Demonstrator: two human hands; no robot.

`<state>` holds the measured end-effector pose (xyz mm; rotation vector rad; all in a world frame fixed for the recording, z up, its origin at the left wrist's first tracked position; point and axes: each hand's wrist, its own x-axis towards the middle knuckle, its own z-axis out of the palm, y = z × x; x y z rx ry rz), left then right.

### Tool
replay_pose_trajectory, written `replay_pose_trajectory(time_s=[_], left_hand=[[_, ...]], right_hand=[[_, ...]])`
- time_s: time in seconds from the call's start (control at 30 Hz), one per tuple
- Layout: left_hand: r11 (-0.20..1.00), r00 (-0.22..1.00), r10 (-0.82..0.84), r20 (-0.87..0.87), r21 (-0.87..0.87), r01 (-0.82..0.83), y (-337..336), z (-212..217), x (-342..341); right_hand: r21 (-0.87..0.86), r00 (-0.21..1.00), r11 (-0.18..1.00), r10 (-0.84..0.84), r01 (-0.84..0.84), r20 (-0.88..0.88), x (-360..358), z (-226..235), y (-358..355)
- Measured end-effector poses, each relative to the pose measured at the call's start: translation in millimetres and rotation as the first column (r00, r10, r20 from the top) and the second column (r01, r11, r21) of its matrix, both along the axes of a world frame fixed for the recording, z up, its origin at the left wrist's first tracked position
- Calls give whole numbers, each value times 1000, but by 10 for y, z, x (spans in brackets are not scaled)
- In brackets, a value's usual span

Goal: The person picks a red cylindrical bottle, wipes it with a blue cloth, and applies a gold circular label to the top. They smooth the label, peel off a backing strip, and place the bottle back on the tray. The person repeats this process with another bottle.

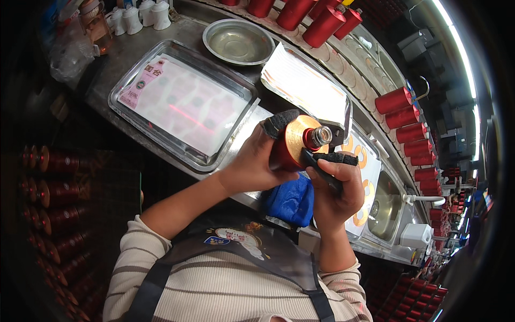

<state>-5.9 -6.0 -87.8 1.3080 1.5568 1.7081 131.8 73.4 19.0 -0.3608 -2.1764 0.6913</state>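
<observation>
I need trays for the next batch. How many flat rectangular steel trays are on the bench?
2. One large tray lies at the left, lined with pink paper. A second tray sits right of it, holding white paper, partly hidden behind the bottle. Others may be hidden.

1. A rectangular steel tray (124, 86) lined with pale pink printed paper lay on the grey counter (120, 51).
2. A round, shallow metal bowl (238, 42) sat just behind it.
3. Red cylindrical bottles (407, 118) stood in a row along the curved rail.
4. Small white containers (140, 13), possibly caps, clustered at the far corner.

A pink label sheet (185, 110) lies in the steel tray (124, 80).
</observation>
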Motion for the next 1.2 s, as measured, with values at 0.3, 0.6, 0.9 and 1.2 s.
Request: replay_pose_trajectory(time_s=[0.3,0.6,0.9,1.2], left_hand=[[1000,995,30,-93,-3,-30,32,53,-113],[922,789,368,-492,85,-377,65,43,178],[923,878,383,-287,148,-355,30,-7,219],[960,942,263,-210,152,-235,-20,122,57]], right_hand=[[-22,1000,1000,-19,19,-8,-10,-45,-27],[74,999,997,-23,26,-33,-57,-90,-116],[46,991,995,-86,91,-100,99,-137,-99],[-456,990,880,-140,134,22,119,-201,286]])
